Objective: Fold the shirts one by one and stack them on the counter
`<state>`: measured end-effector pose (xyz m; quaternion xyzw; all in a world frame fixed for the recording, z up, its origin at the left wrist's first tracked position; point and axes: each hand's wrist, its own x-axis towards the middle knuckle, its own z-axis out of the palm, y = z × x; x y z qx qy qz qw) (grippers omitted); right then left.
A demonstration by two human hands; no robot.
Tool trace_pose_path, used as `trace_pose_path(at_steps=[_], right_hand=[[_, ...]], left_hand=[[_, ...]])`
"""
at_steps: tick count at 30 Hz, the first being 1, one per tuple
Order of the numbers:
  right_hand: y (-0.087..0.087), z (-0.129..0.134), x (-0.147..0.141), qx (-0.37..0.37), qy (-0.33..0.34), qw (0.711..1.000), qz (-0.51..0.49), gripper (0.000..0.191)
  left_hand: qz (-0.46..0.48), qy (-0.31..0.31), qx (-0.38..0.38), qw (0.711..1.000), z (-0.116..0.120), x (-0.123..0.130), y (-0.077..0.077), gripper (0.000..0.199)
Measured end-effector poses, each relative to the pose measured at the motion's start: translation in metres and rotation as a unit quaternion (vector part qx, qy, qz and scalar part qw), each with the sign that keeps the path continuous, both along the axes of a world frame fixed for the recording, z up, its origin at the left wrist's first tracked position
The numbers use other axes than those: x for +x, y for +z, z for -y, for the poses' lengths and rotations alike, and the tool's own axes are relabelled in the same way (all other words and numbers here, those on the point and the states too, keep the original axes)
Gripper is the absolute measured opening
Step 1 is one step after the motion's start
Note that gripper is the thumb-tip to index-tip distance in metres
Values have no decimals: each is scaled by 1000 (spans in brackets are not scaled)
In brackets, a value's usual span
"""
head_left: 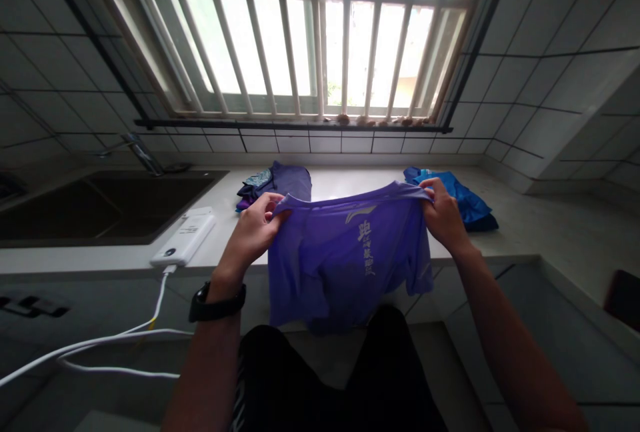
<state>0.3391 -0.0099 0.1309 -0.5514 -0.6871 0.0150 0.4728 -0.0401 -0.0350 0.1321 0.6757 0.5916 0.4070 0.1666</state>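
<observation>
A purple T-shirt point(345, 252) with white printed characters hangs stretched between my hands, over the front edge of the counter. My left hand point(257, 229) pinches its upper left end, fingers closed on the fabric. At the upper right end, my right hand point(445, 212) grips the cloth in the same way. The shirt's lower part droops above my knees. Behind my left hand lies a stack of dark folded clothes point(287, 182). Some blue folded clothes point(457, 195) rest just beyond my right hand.
A dark sink point(125, 209) with a metal faucet point(143, 154) is set into the white counter point(520, 219) at left. Beside it lies a white power strip point(185, 237), its white cable point(159, 305) running down over the edge. A barred window point(315, 39) stands behind.
</observation>
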Motion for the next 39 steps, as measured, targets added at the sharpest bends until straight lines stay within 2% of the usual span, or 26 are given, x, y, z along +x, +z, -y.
trace_pose_path(at_steps=[3, 5, 8, 11, 14, 18, 21, 22, 24, 26, 27, 28, 29, 30, 32, 33, 35, 37, 39], right_hand=[[0, 0, -1, -65, 6, 998, -11, 21], [2, 0, -1, -88, 11, 996, -1, 21], [9, 0, -1, -96, 20, 995, 11, 22], [16, 0, 4, -93, 39, 995, 2, 25], [17, 0, 11, -82, 74, 994, -19, 26], [7, -2, 14, -86, 104, 986, -102, 24], [-3, -2, 7, -62, 154, 963, -211, 24], [-5, -2, 3, -58, 179, 952, -242, 25], [-6, 2, -7, -61, 228, 928, -288, 26], [-2, 6, -21, -65, 275, 906, -314, 29], [1, 8, -30, -65, 297, 898, -319, 31], [6, 9, -39, -64, 322, 890, -316, 33], [11, 11, -49, -65, 349, 883, -306, 34], [17, 11, -60, -64, 379, 876, -292, 35], [28, 12, -78, -62, 434, 861, -258, 35], [32, 12, -84, -61, 452, 857, -240, 35], [38, 14, -92, -56, 462, 858, -216, 34], [39, 17, -93, -48, 449, 868, -206, 33], [37, 21, -91, -44, 442, 873, -201, 32]], left_hand=[[-127, 93, -36, 987, -1, 2, 4, 32], [-179, 130, -52, 974, 0, 5, 6, 32], [-189, 134, -49, 971, 0, 5, 9, 32], [-142, 97, -23, 985, 0, 0, 14, 32], [-54, 25, -9, 998, 2, -8, 16, 38], [38, -74, 13, 996, 4, -9, 12, 45], [62, -121, 47, 990, 11, -9, 12, 42], [60, -154, 48, 985, 16, -9, 13, 40], [36, -283, 16, 958, 25, -8, 19, 36], [7, -436, -33, 899, 33, 0, 24, 33], [7, -475, -34, 879, 35, 7, 26, 32], [15, -482, -14, 876, 35, 17, 27, 35], [34, -457, 23, 888, 32, 30, 26, 38], [58, -400, 81, 911, 28, 43, 25, 46], [59, -365, 127, 920, 17, 69, 19, 73], [75, -363, 131, 919, 11, 79, 15, 75], [121, -357, 124, 918, 1, 90, 8, 65], [148, -359, 102, 916, -5, 90, 4, 56], [126, -377, 81, 914, -7, 87, 3, 60]])
